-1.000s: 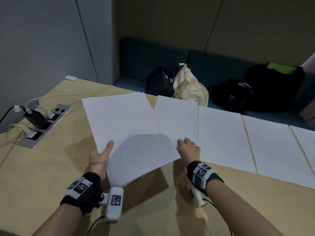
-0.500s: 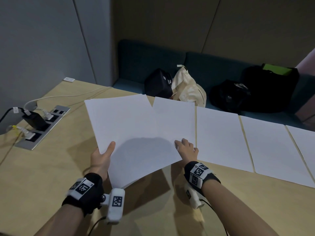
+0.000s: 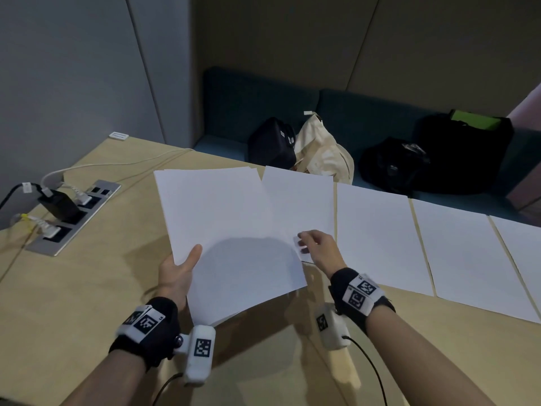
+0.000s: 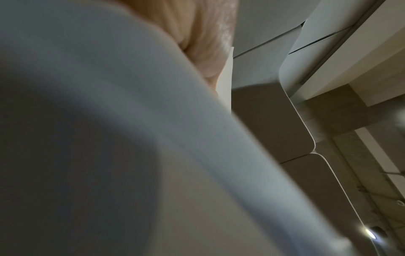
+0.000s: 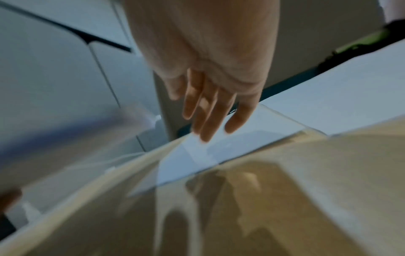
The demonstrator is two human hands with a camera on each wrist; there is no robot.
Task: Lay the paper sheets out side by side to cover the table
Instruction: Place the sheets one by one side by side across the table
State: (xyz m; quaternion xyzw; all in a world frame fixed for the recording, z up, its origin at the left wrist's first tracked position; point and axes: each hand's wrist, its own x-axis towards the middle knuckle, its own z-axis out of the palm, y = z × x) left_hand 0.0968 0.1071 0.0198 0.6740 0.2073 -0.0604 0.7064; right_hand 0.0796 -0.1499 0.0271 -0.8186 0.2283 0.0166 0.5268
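A metal power strip (image 3: 73, 216) sat sunk in the table (image 3: 87, 288) at 9 o'clock, a black charger (image 3: 58, 204) and white plugs in its sockets, a white cable (image 3: 117, 164) trailing toward 12. Beyond the far edge, on a teal bench (image 3: 336, 106), lay a black bag (image 3: 270, 143), a cream cloth bag (image 3: 322, 153) and more black bags (image 3: 439, 156) at 1 to 2 o'clock. Nothing stood between the hands and the paper.

The left hand (image 3: 178, 269) held the stack (image 3: 228, 235) above the table at centre, thumb straight on top, fingers hidden beneath. The right hand (image 3: 317, 249) hovered at the stack's right edge with fingers loosely extended and holding nothing, just over the near left corner of the last laid sheet (image 3: 301, 200). That sheet lay flat, partly under the stack; three more sheets (image 3: 377, 235) ran toward 3 o'clock, narrow strips of wood between them.

Half a second earlier the right hand had pressed flat on that sheet's corner; now it had lifted.

The paper was plain, smooth, white and rectangular; the table pale matte wood.
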